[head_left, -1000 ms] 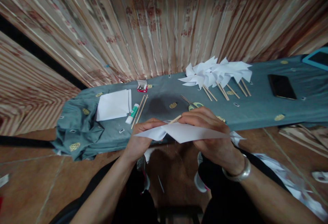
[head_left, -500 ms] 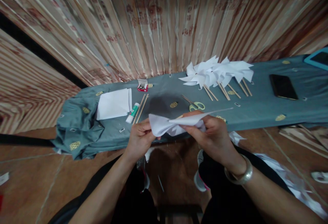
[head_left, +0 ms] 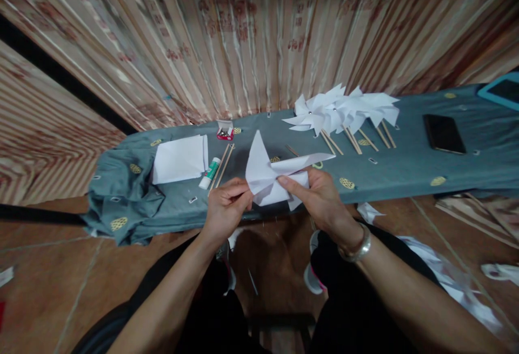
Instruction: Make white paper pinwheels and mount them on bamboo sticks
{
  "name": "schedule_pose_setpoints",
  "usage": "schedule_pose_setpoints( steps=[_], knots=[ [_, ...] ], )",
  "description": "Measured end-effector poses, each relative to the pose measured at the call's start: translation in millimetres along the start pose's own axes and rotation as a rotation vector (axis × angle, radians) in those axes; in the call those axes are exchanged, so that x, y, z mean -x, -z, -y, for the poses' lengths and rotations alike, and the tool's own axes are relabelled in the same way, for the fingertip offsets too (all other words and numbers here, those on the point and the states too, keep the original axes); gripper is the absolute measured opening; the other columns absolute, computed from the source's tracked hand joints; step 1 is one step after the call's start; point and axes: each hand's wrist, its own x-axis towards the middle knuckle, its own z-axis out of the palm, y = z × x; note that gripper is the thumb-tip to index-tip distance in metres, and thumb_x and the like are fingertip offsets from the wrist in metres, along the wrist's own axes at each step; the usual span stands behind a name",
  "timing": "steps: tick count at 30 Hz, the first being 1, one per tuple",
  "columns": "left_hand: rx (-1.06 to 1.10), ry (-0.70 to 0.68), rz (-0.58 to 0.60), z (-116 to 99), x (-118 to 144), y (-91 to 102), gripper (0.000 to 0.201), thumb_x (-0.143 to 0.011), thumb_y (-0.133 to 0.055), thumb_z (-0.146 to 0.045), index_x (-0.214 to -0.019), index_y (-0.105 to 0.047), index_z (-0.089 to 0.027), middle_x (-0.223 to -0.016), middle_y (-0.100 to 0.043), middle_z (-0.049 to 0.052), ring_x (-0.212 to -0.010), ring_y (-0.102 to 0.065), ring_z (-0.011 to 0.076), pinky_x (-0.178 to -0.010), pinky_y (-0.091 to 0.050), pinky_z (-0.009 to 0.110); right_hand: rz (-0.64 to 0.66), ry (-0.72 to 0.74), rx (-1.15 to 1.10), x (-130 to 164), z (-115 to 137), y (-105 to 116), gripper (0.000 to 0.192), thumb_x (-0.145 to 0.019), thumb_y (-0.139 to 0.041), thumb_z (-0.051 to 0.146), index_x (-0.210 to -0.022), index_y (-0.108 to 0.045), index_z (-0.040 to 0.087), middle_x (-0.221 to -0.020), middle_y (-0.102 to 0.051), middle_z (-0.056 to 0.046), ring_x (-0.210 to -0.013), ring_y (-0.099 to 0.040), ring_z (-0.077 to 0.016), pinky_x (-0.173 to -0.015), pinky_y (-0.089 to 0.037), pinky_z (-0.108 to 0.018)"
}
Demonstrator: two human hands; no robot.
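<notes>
Both hands meet over the near edge of the worktop point(head_left: 405, 178), pinched shut on one piece of white folded paper point(head_left: 270, 173) held up between them. The left hand point(head_left: 225, 208) grips the paper's lower left corner between thumb and forefinger, the other fingers curled under. The right hand point(head_left: 320, 197) clamps the middle and right part, its thumb lying flat across the front face and pointing left toward the other hand.

The paper sits between the two hands and slightly above them. One pointed flap stands up and a little left; another runs out to the right, over the right hand's knuckles, so the long axis lies roughly left to right, across the body. The paper's centre lies under the right thumb, so the right hand is the nearer one to it; the left hand holds only an outer corner. Whether a stick is tucked behind the paper I cannot tell.

Well behind, on the blue-grey cloth covering the worktop, a stack of white paper sheets point(head_left: 180, 158) lies to the left, with a glue stick point(head_left: 210, 173) and thin wooden sticks point(head_left: 222, 165) just beside it and a small red box point(head_left: 224, 132) beyond them. Further right, a cluster of finished white pinwheels point(head_left: 340, 111) lies with its sticks pointing toward the person, and a dark phone point(head_left: 444, 133) lies apart on the far right. Scissors handles peek out from behind the held paper.
</notes>
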Motion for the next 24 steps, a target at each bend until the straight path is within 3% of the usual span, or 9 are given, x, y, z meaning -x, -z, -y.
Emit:
schedule_pose_setpoints(
  steps=[4, 7, 11, 16, 24],
  knots=[
    [0.024, 0.03, -0.015, 12.7, -5.3, -2.6, 0.03, -0.076, -0.065, -0.024, -0.047, -0.06, -0.018, -0.053, -0.053, -0.001, -0.054, -0.047, 0.0104, -0.053, -0.037, 0.024, -0.001, -0.095, -0.096, -6.3, -7.8, -2.0, 0.034, -0.072, -0.077, 0.041, -0.096, -0.072, 0.018, -0.087, -0.075, -0.002, -0.068, -0.063, -0.0131, -0.064, -0.051, -0.026],
    [0.067, 0.147, -0.005, 25.0, -9.1, -7.0, 0.03, -0.073, -0.065, -0.026, -0.045, -0.059, -0.017, -0.054, -0.053, -0.001, -0.051, -0.044, 0.0091, -0.049, -0.032, 0.023, -0.033, -0.129, -0.095, -13.1, -9.5, -1.6, 0.037, -0.065, -0.081, 0.042, -0.091, -0.071, 0.017, -0.083, -0.075, -0.002, -0.065, -0.063, -0.0137, -0.062, -0.051, -0.026],
    [0.165, 0.268, 0.01, 32.1, -11.4, -11.9, 0.02, -0.07, -0.068, -0.031, -0.057, -0.068, -0.016, -0.051, -0.051, -0.002, -0.046, -0.039, 0.0076, -0.044, -0.026, 0.022, -0.007, -0.157, -0.08, -20.8, -8.3, 1.8, 0.04, -0.059, -0.083, 0.046, -0.084, -0.07, 0.017, -0.08, -0.076, -0.004, -0.064, -0.064, -0.0155, -0.061, -0.051, -0.028],
    [0.189, 0.263, 0.022, 31.2, -10.6, -12.4, 0.019, -0.067, -0.072, -0.032, -0.073, -0.075, -0.015, -0.055, -0.055, -0.001, -0.049, -0.043, 0.0082, -0.047, -0.029, 0.022, -0.021, -0.17, -0.075, -23.8, -7.5, 5.0, 0.043, -0.052, -0.086, 0.048, -0.076, -0.069, 0.017, -0.072, -0.074, -0.003, -0.06, -0.062, -0.0143, -0.06, -0.05, -0.027],
    [0.172, 0.283, 0.056, 30.7, -9.7, -9.6, 0.02, -0.066, -0.073, -0.033, -0.061, -0.071, -0.014, -0.053, -0.055, -0.001, -0.046, -0.04, 0.0073, -0.046, -0.028, 0.022, 0.013, -0.161, -0.044, -28.3, -8.2, 9.8, 0.038, -0.052, -0.084, 0.044, -0.071, -0.066, 0.017, -0.067, -0.07, 0.001, -0.057, -0.058, -0.012, -0.059, -0.048, -0.027]
  ],
)
